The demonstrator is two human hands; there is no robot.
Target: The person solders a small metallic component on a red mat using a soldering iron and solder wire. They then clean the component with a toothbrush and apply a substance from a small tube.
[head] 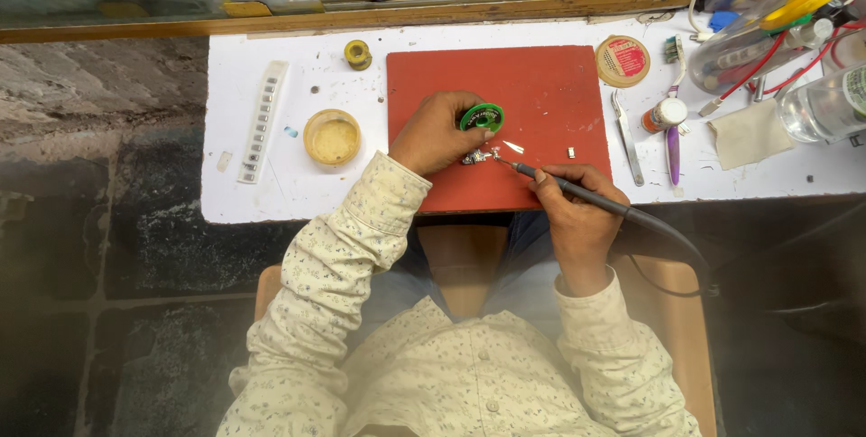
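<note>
At the far left of the white table (271, 193) lies a long white component strip (262, 121). Right of it sit a round tin of yellowish paste (332, 137) and, farther away, a small yellow spool (358, 55). On the red mat (541, 85), the left hand (435, 133) curls its fingers around a green solder reel (482, 118). Just near of the reel lies a small silvery metal part (477, 157), shiny and irregular. The right hand (577, 216) grips a dark soldering iron (577, 192), tip at that part. Right of the mat lie tweezers (628, 139) and a purple toothbrush (674, 121).
</note>
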